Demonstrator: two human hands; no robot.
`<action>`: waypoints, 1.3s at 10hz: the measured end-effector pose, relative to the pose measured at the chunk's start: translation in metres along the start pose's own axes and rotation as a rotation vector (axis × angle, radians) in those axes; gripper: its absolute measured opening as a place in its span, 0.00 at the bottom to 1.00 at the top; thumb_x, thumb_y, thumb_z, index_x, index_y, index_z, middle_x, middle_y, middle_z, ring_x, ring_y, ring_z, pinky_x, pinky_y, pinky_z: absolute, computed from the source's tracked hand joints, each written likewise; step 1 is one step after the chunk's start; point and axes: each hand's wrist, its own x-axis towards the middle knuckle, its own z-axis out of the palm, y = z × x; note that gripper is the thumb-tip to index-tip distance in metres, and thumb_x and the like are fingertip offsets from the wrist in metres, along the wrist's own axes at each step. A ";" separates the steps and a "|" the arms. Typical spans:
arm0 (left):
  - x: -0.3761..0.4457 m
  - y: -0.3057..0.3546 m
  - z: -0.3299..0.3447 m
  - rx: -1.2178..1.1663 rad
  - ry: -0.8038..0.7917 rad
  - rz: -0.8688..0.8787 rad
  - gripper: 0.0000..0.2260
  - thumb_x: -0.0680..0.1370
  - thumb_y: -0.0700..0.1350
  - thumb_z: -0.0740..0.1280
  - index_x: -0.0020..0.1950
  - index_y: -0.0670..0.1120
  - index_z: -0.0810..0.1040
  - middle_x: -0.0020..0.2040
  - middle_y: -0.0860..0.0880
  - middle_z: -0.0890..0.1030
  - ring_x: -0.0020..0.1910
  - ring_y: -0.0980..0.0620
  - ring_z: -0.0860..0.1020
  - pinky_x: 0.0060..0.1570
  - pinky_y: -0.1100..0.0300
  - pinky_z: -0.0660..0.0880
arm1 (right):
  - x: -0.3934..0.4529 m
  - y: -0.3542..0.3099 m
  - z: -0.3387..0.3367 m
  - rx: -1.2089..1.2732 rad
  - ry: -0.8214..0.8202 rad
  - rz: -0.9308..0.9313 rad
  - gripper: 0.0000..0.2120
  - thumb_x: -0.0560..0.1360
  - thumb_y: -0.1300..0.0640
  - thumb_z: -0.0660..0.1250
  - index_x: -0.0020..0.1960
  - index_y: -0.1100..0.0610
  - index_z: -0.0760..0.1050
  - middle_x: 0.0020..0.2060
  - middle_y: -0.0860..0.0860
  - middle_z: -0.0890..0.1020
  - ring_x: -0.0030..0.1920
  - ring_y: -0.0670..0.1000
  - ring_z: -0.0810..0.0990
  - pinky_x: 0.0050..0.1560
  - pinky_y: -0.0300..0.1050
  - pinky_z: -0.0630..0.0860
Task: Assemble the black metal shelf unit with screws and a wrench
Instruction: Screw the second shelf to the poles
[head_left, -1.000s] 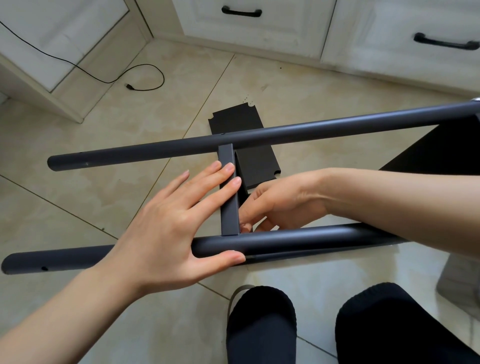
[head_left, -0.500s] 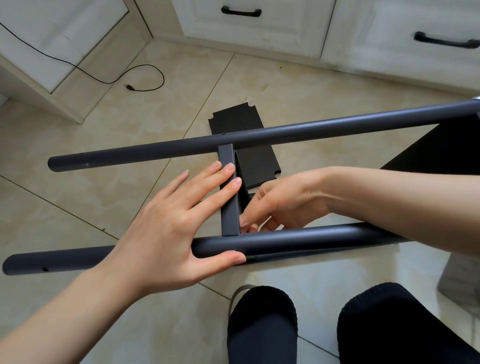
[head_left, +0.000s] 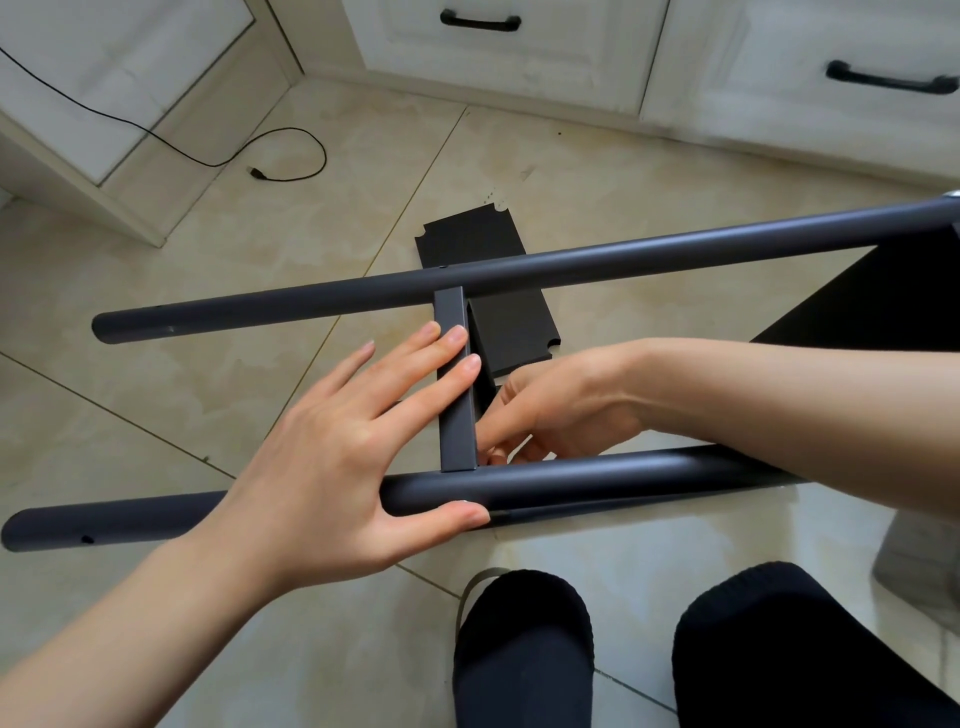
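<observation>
Two dark grey metal tubes lie across the view, the far tube and the near tube. A short flat crosspiece stands between them. My left hand presses straight fingers against the crosspiece, with its thumb lying along the near tube. My right hand reaches in from the right. Its curled fingertips pinch something small, seemingly a screw, at the joint of crosspiece and near tube. That part is mostly hidden. No wrench is in view.
A black shelf panel lies flat on the tiled floor under the frame. Another black panel joins the tubes at the right. A black cable trails by white cabinets. My feet in black socks are just below the near tube.
My right hand's fingers have shifted slightly at the joint. My left hand and the frame have stayed in place.
</observation>
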 end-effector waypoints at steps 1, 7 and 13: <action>0.000 0.000 0.000 0.002 0.001 0.000 0.39 0.74 0.68 0.65 0.79 0.47 0.66 0.80 0.50 0.63 0.80 0.51 0.59 0.74 0.39 0.65 | -0.001 -0.001 0.000 0.011 -0.020 -0.003 0.10 0.79 0.56 0.66 0.40 0.59 0.79 0.36 0.52 0.78 0.37 0.48 0.78 0.43 0.40 0.77; 0.000 0.000 -0.001 0.005 -0.004 -0.010 0.39 0.74 0.68 0.65 0.79 0.47 0.66 0.80 0.51 0.63 0.80 0.52 0.59 0.74 0.39 0.64 | -0.005 -0.001 -0.003 0.000 -0.012 0.007 0.06 0.78 0.57 0.66 0.46 0.60 0.79 0.41 0.54 0.76 0.39 0.49 0.77 0.40 0.40 0.78; 0.000 0.000 -0.001 0.004 -0.002 -0.012 0.39 0.74 0.68 0.65 0.78 0.46 0.66 0.80 0.50 0.63 0.80 0.51 0.59 0.73 0.38 0.65 | 0.000 0.000 0.001 0.038 -0.033 -0.014 0.09 0.79 0.59 0.65 0.40 0.60 0.76 0.38 0.53 0.77 0.38 0.49 0.77 0.43 0.41 0.78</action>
